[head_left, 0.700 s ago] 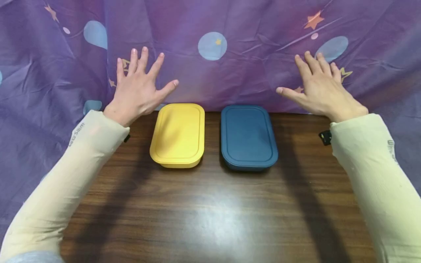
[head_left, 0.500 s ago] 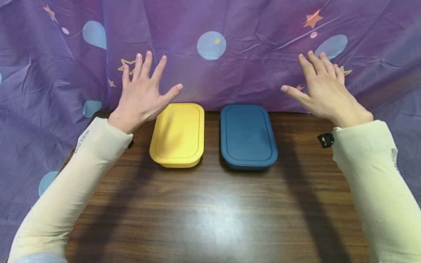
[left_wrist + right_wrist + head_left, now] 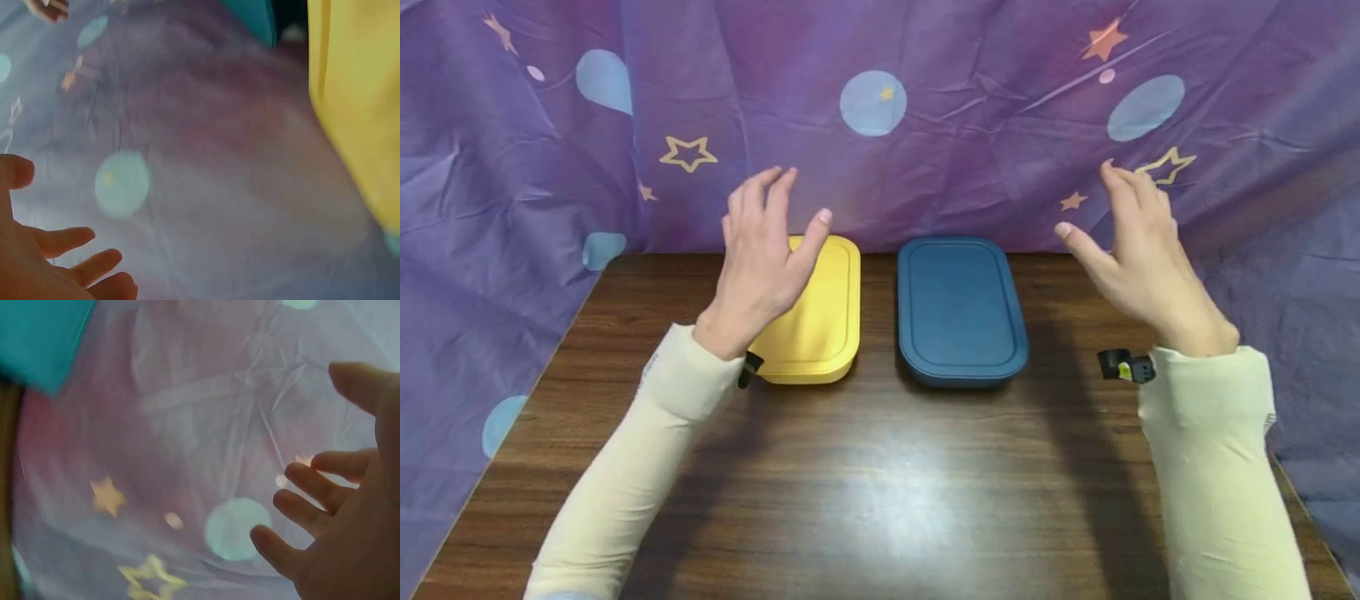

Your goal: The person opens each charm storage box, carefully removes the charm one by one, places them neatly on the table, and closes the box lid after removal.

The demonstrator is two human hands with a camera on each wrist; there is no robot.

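Head view, smooth yellow lidded container [image 3: 829,315], round-cornered, matching dark-blue lidded container [image 3: 962,308] at its three o'clock, both near the desk's [image 3: 880,483] twelve-o'clock edge, left grip [image 3: 762,260] and right grip [image 3: 1142,260] fingers apart, hands shifted toward six o'clock since earlier, left now overlapping yellow.

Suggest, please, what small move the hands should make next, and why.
Probably, the right hand should ease inward toward the blue container: it holds nothing, its thumb stands apart from its fingers, and the head view shows a gap between them. The left hand overlaps the yellow container in that view.
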